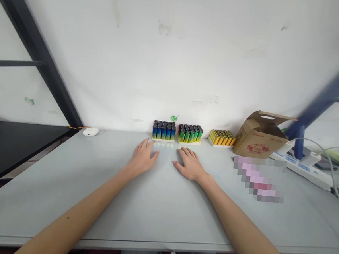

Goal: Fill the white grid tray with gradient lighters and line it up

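My left hand (145,157) lies palm down on the grey table (155,209), fingers apart and holding nothing, just in front of a tray of blue batteries (164,131). To its right my right hand (189,164) also rests flat with spread fingers and nothing in them. It is nearest to a tray of green batteries (190,134). A third tray, with yellow batteries (222,138), stands further right along the wall. Neither hand touches a tray visibly.
An open cardboard box (256,139) stands at the back right, beside a white power strip (306,170) with cables. A pixelated pink item (256,177) lies before the box. A white oval device (91,132) sits at the back left.
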Motion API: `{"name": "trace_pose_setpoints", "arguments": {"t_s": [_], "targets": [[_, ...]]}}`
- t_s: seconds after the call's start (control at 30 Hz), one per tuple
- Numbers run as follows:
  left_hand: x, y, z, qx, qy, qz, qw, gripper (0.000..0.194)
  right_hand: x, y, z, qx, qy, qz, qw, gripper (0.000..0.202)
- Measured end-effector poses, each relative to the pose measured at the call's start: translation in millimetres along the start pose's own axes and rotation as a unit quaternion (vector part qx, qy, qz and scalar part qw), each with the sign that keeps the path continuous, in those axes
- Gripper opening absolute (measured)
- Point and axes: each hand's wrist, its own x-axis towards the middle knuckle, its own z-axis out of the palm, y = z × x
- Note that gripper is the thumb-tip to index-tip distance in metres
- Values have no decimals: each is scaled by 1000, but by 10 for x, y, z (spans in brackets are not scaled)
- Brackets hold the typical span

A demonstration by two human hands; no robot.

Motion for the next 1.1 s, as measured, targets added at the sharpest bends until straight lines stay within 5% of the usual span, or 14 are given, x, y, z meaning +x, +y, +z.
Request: {"name": "trace_pose_setpoints", "arguments": {"t_s": [0.17, 0.3, 0.57, 1.1], "targets": [[419, 212, -192, 31, 71, 71, 994, 58, 8, 13, 2, 3, -1, -8, 1000, 65], [627, 283, -160, 60, 45, 76, 994, 61, 10, 26, 9, 5, 1, -10, 1000, 65], [536, 221, -31, 73, 59, 81, 992, 58, 14, 39, 11, 2, 6, -15, 1000, 65], [476, 340, -269, 112, 67, 102, 986, 46, 14, 34, 14, -1, 10, -17, 1000, 63]]}}
